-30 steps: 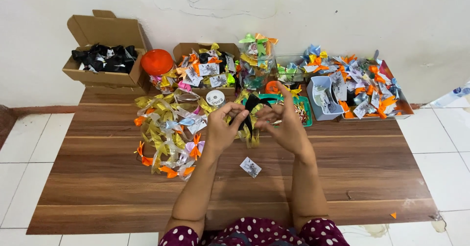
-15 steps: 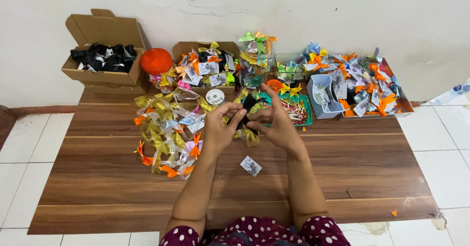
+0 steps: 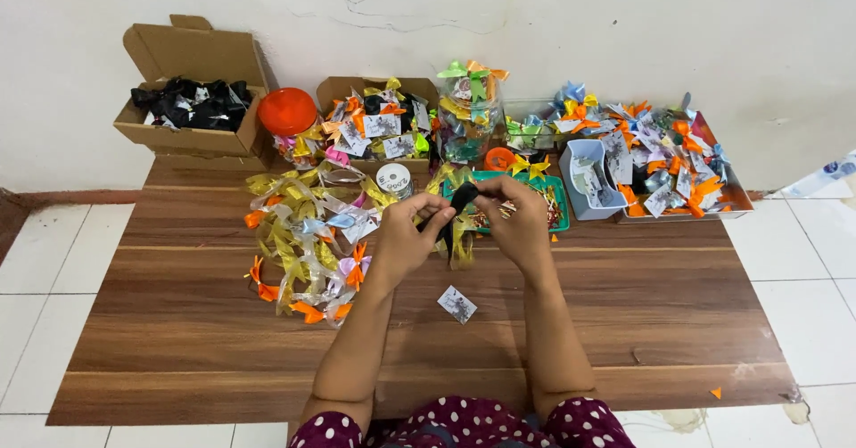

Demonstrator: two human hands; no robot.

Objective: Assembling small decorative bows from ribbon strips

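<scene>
Centre of frame: left hand (image 3: 403,232) and right hand (image 3: 520,219) both pinch black ribbon (image 3: 456,204), glossy, half-folded, held above wooden counter (image 3: 624,305).
Bow unfinished, by look.
Many finished bows piled: gold heap (image 3: 303,234) at left, black ones in cardboard box (image 3: 192,109) upper left.
Small printed tag (image 3: 456,304) lies flat below hands, unattached.

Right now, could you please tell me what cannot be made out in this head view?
- Black ribbon: its shape is partly hidden behind both hands' fingers.
- Small card on the table: its print is too small to make out.
- Green tray: contents covered by the right hand.
- Left hand: palm side faces away.
</scene>
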